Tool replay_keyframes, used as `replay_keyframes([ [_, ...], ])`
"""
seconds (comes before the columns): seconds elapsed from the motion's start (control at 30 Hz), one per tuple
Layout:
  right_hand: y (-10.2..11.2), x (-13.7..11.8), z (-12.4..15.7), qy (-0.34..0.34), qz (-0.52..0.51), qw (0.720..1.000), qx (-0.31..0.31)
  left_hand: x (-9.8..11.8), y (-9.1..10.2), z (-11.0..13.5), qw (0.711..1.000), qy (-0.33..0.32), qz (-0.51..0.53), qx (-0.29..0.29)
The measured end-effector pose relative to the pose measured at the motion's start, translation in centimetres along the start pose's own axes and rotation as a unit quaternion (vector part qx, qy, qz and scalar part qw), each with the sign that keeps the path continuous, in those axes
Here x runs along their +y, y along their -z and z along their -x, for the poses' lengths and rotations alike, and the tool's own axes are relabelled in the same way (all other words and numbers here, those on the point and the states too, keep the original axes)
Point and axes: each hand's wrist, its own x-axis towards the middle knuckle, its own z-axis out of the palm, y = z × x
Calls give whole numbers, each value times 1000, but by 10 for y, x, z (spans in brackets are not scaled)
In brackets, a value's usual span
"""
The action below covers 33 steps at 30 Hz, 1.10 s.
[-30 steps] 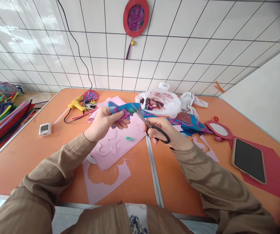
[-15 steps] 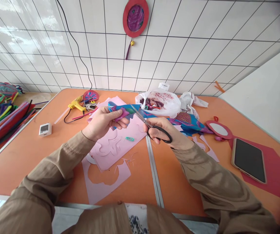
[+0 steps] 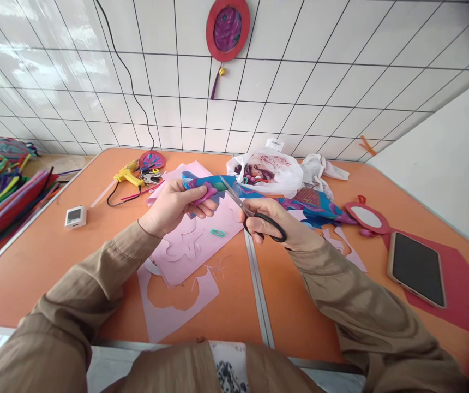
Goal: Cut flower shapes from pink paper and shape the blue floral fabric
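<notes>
My left hand (image 3: 177, 204) pinches a piece of blue, purple and green patterned fabric (image 3: 207, 188) between thumb and fingers, above the pink paper. A pair of scissors (image 3: 238, 201) with black handles is in my right hand (image 3: 273, 218), fingers through the loops. The blades lie across the fabric at its right end. More of the patterned cloth (image 3: 316, 210) stretches right along the table; whether it joins the held piece is hidden by the blades and hand. Below my hands, pink paper sheets (image 3: 202, 256) with cut shapes carry a small green clip (image 3: 217, 233).
A yellow glue gun (image 3: 128, 176) with its cord lies back left, near a white device (image 3: 75, 216). Behind my hands is a plastic bag (image 3: 283, 172). A phone (image 3: 418, 267) rests on red paper at right, beside a red-framed oval (image 3: 367, 217). Pipe cleaners (image 3: 13, 213) lie far left.
The scissors and my right hand have shifted very slightly left. My left hand keeps its hold on the fabric almost unmoved.
</notes>
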Motion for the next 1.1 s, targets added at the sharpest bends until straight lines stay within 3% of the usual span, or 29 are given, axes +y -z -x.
replay_keyframes([
  [0.6,0,2,0,23,-49,999,-2,-3,0,1,999,-19,-45,11],
  [1.1,-2,8,-2,35,-5,999,32,-1,-2,1,998,-29,-44,20],
])
